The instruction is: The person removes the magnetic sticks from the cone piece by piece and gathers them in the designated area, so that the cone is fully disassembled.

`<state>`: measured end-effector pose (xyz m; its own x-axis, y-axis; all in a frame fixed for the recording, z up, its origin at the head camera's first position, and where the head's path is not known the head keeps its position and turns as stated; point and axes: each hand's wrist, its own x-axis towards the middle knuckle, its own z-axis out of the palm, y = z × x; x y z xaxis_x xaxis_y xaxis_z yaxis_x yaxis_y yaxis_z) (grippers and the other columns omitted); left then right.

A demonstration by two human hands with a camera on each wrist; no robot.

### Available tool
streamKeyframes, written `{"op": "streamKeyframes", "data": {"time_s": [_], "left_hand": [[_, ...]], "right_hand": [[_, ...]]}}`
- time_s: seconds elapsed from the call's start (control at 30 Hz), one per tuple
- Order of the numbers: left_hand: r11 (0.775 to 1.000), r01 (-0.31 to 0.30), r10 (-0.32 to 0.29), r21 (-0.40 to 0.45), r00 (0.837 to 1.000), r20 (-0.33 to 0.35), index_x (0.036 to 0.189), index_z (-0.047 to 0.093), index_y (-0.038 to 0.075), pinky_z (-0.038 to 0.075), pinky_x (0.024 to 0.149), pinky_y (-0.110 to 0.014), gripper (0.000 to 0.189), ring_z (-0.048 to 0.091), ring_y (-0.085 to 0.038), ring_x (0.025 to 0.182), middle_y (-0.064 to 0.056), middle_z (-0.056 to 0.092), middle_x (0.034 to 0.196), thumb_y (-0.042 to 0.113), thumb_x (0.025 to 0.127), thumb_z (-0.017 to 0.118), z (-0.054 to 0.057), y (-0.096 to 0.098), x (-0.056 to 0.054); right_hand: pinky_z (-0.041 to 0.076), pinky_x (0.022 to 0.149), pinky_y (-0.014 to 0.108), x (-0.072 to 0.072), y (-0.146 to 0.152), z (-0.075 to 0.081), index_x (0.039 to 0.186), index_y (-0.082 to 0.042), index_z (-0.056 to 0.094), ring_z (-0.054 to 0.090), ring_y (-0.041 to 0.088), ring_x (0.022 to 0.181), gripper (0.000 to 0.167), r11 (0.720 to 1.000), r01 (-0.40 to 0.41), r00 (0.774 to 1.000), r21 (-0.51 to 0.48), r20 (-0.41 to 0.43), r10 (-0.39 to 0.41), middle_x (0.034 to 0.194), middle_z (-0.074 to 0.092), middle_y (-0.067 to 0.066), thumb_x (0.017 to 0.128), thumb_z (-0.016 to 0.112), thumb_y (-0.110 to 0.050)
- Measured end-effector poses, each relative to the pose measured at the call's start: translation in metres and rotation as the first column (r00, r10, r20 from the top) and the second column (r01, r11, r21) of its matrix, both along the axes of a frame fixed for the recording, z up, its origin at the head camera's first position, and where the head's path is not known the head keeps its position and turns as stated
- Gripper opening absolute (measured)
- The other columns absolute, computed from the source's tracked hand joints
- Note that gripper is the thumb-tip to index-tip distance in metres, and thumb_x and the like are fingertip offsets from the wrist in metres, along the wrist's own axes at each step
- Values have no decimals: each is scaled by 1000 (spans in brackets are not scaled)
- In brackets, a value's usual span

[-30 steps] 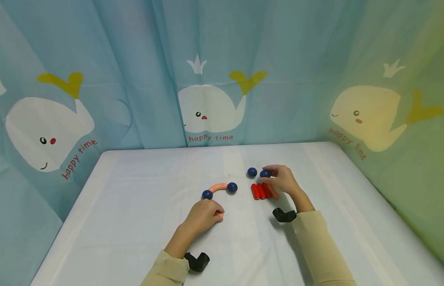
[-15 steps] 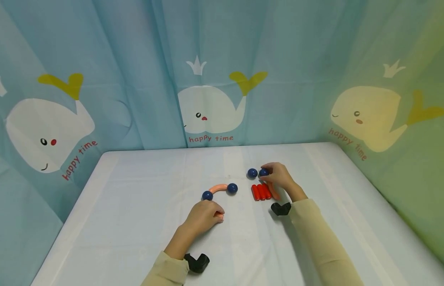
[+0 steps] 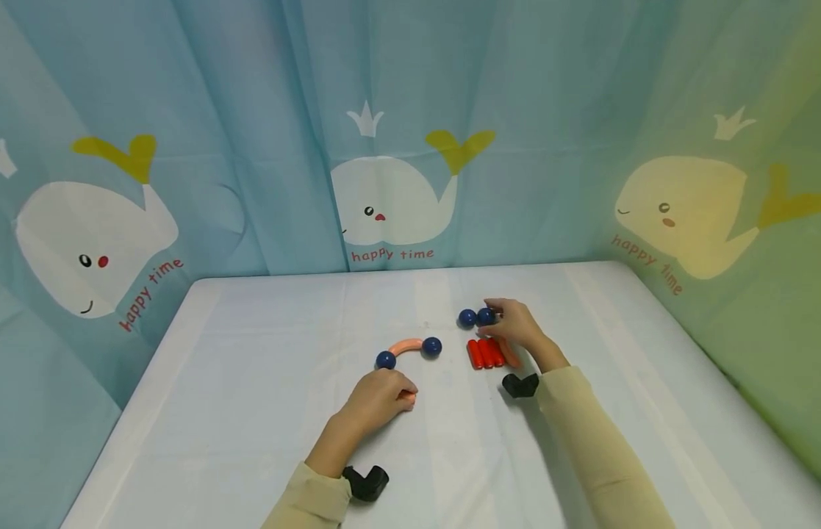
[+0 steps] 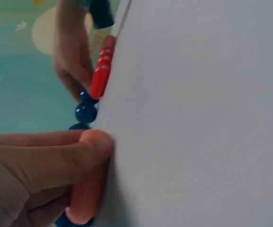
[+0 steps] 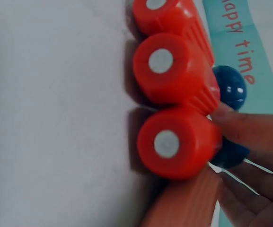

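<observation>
In the head view my left hand [image 3: 377, 398] pinches an orange rod [image 4: 90, 196] between thumb and fingers, low over the table. Just beyond it lies an orange curved rod [image 3: 406, 344], with one blue ball [image 3: 386, 359] at its left end and another blue ball [image 3: 432, 347] at its right end. My right hand [image 3: 518, 325] holds a blue ball [image 3: 486, 316] at the back right. That ball sits right beside another blue ball [image 3: 467, 318]; they seem to touch. Part of the held ball is hidden by the fingers.
Three red rods [image 3: 486, 353] with pale round ends lie side by side in front of my right hand. Against their right side is another orange curved rod [image 3: 511, 354]. A white cloth covers the table [image 3: 251, 382]; a whale-print curtain [image 3: 271, 147] surrounds it.
My right hand has shifted slightly back and left, bringing its blue ball closer to the neighbouring ball. My left hand stays in place with the orange rod.
</observation>
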<state>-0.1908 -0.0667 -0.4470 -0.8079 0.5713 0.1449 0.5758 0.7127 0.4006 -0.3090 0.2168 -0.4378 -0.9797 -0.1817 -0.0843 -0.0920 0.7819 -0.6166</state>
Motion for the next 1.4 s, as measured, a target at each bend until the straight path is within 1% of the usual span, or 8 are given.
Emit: {"op": "streamKeyframes", "data": {"time_s": [0.17, 0.37, 0.63, 0.87, 1.0, 1.13, 1.27, 1.4], "left_hand": [[999, 40, -41, 6, 999, 7, 97, 74, 11, 48, 80, -25, 17, 62, -10, 92, 8, 68, 92, 10, 80, 72, 2, -3, 1], [999, 19, -21, -49, 999, -36, 100, 73, 13, 50, 76, -26, 17, 62, -11, 91, 7, 68, 96, 18, 85, 67, 0, 5, 2], [997, -3, -8, -81, 991, -133, 97, 74, 16, 51, 65, -25, 16, 64, -10, 84, 7, 69, 91, 22, 84, 68, -3, 15, 7], [998, 2, -14, -55, 976, -219, 93, 75, 17, 48, 58, -23, 12, 62, -6, 75, 10, 68, 82, 20, 82, 70, -5, 20, 10], [999, 19, -25, -30, 980, -198, 89, 72, 16, 48, 61, -22, 9, 60, -4, 74, 10, 66, 79, 18, 80, 72, -3, 20, 10], [998, 29, -20, 57, 987, -159, 101, 70, 11, 49, 75, -26, 22, 61, -10, 92, 4, 68, 97, 18, 80, 71, 1, 12, 7], [992, -24, 36, 126, 995, -98, 116, 63, 5, 46, 87, -34, 36, 56, -19, 109, -6, 61, 117, 10, 82, 69, 2, 0, 1], [988, -55, 64, 145, 996, -62, 122, 59, 1, 44, 91, -38, 40, 52, -25, 114, -11, 56, 124, 6, 83, 67, 0, -13, -4]], "right_hand": [[38, 92, 53, 17, 7, 2, 133, 4, 44, 44, 43, 115, 62, 999, 27, 993, -40, -116, -32, 129, 46, 26, 80, 71, -14], [40, 91, 51, 49, -3, 3, 123, 6, 54, 51, 41, 108, 48, 987, 29, 953, -159, -295, -75, 119, 55, 24, 79, 71, -6], [44, 89, 47, 75, -26, -6, 113, 5, 62, 55, 34, 105, 41, 977, -82, 934, -199, -358, 6, 111, 62, 18, 75, 74, -2], [48, 83, 41, 85, -44, -10, 104, 4, 66, 60, 28, 98, 36, 964, -205, 892, -171, -438, 112, 102, 66, 14, 71, 78, -3], [50, 78, 39, 88, -51, -12, 102, 5, 67, 62, 27, 92, 34, 951, -248, 894, -184, -421, 152, 100, 67, 13, 71, 78, -3], [50, 79, 40, 90, -57, -13, 103, 4, 67, 62, 27, 92, 34, 941, -260, 915, -217, -365, 169, 100, 67, 11, 72, 77, -5], [48, 84, 39, 93, -63, -14, 105, 5, 65, 61, 26, 96, 35, 924, -307, 925, -230, -302, 232, 103, 66, 12, 74, 76, -7], [48, 85, 38, 98, -69, -13, 108, 3, 65, 61, 24, 96, 37, 913, -342, 927, -223, -240, 289, 104, 66, 10, 75, 76, -9]]}}
